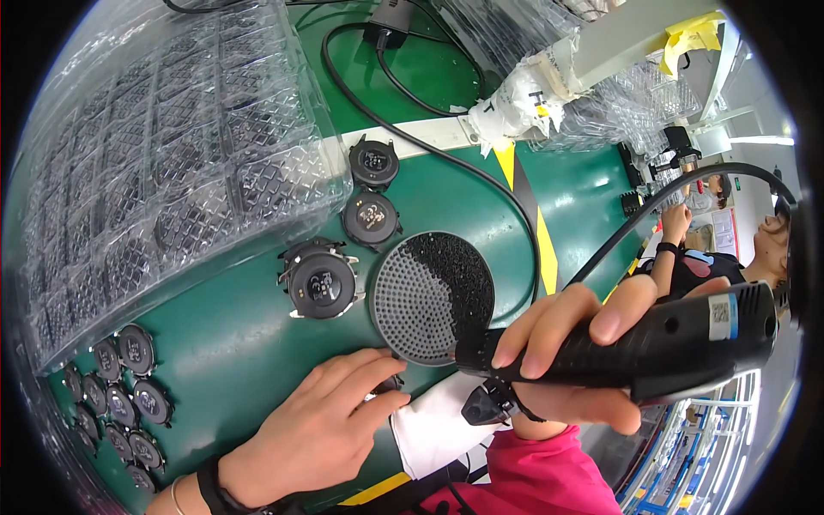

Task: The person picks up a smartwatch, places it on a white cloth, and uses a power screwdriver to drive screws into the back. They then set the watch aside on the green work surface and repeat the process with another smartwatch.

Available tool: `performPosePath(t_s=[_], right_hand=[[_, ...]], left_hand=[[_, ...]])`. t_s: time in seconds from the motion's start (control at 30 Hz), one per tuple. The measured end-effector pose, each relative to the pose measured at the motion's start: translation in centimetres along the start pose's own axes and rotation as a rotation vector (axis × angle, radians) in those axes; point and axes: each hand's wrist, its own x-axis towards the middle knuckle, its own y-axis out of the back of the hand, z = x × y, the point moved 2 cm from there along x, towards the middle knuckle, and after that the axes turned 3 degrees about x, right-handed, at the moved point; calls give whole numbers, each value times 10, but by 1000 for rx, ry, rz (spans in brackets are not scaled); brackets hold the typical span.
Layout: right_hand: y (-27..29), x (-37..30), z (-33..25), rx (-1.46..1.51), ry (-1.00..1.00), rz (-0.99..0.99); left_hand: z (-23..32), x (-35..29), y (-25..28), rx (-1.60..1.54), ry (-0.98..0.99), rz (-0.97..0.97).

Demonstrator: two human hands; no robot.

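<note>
My right hand is wrapped round a thick black corded electric screwdriver. The tool lies nearly sideways, its tip end at the right edge of a round grey screw tray. Many small black screws heap on the tray's right side; its left side shows bare holes. Below the tray, my left hand has thumb and fingers closed on a small dark round watch case, mostly hidden by the fingers. Just left of the tray sits a larger black watch case, with two more watch cases behind it.
Stacked clear plastic trays fill the left side. Several watch cases lie at lower left. A black cable crosses the green table. A white cloth lies near me. Another person sits at right.
</note>
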Motion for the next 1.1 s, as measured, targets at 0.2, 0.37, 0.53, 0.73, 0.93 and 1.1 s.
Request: performPosePath(t_s=[0.2, 0.37, 0.53, 0.73, 0.93, 1.1], right_hand=[[-5, -5, -2, -45, 27, 10], [-3, -5, -2, -54, 20, 32], [7, 6, -10, -91, -57, -212], [5, 2, -2, -101, -42, -128], [4, 8, -10, -146, -62, -258], [0, 1, -5, -98, -26, -157]], left_hand=[[1, -1, 0, 30, 25, -47], [1, -2, 1, 44, 58, -29], [-1, -1, -2, 56, 13, 19], [0, 2, -3, 40, 17, 21], [-1, 0, -3, 0, 19, 27], [-2, -3, -5, 54, -3, 32]])
